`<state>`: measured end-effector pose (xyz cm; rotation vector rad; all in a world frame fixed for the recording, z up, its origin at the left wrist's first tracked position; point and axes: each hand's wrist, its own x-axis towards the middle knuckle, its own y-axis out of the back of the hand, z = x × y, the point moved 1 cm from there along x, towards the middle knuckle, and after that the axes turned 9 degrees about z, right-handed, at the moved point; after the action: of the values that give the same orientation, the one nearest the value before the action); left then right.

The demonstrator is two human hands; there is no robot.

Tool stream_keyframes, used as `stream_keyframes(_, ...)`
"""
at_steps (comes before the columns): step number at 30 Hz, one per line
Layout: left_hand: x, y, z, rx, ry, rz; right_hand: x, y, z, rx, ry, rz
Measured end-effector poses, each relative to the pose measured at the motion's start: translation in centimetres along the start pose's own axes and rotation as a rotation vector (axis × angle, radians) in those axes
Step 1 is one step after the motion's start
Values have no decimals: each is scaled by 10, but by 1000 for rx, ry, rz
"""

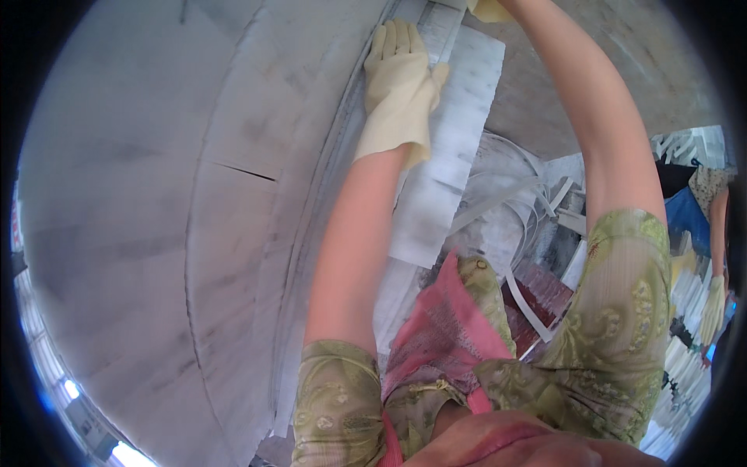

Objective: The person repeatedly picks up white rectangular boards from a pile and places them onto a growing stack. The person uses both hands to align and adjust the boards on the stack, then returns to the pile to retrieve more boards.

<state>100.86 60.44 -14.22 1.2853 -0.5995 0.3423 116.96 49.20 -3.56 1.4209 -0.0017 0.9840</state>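
My left hand [401,86], in a cream rubber glove, lies palm down with its fingers stretched out together and the thumb apart. It rests near the long ridged edge of a large grey surface [148,194]. Under and beside its wrist lies a pale flat sheet [459,140] with a rough right edge. Anything beneath the palm is hidden. At the top edge, only the cuff and part of the cream glove on my right hand [490,9] show. Its fingers fall outside the picture, so what it holds or touches cannot be seen.
Curled pale strips [529,194] lie in a heap to the right of the sheet, near a dark red piece [545,292]. At the far right, another person's gloved hand [712,307] hangs beside stacked white pieces [681,284]. A dark slit [245,172] marks the grey surface.
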Motion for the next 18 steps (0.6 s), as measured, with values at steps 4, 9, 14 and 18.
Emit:
stream_keyframes(4, -5, 3, 3, -19, -26, 8, -5, 13, -5, 68, -46, 71)
stream_keyframes(9, 6, 11, 0, -106, 25, -99, -9, 25, -9, 34, 2, 39)
stream_keyframes(14, 1, 36, -1, -106, 0, -128, -16, 28, -15, 22, 6, 1)
stream_keyframes(18, -20, 50, 0, 99, -56, -114, -24, 29, -16, 47, -17, 18)
